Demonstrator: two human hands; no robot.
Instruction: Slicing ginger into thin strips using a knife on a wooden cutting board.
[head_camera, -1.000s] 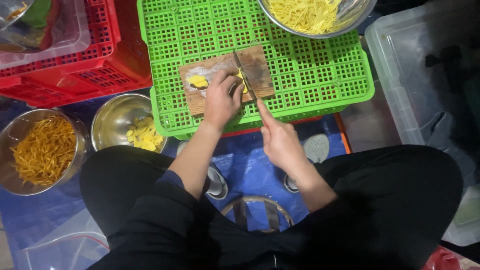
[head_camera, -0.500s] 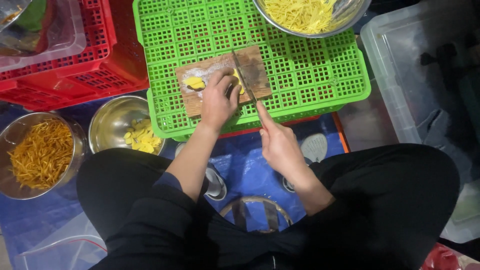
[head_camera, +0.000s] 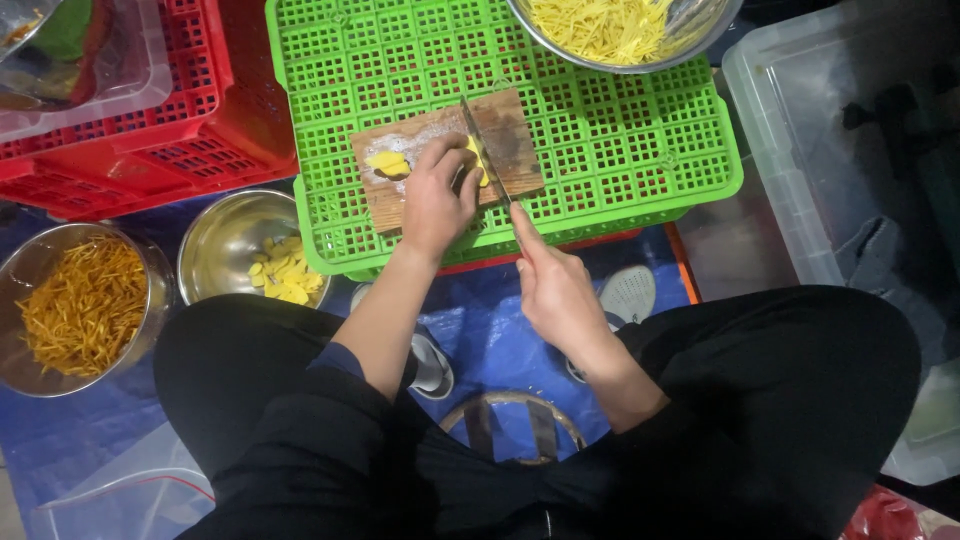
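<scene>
A small wooden cutting board lies on an upturned green plastic crate. My left hand presses down on yellow slices on the board, fingers curled beside the blade. My right hand grips the handle of a knife, whose blade points away from me across the board, right against my left fingers. More yellow slices lie at the board's left end.
A steel bowl of fine yellow shreds sits at the crate's far edge. On the floor at left stand a steel bowl with yellow slices and a bowl of orange shreds. A red crate is at left, a clear plastic bin at right.
The view has shifted slightly; my hands and the knife stay at the board, with the blade working beside my left fingers. Nothing else has moved.
</scene>
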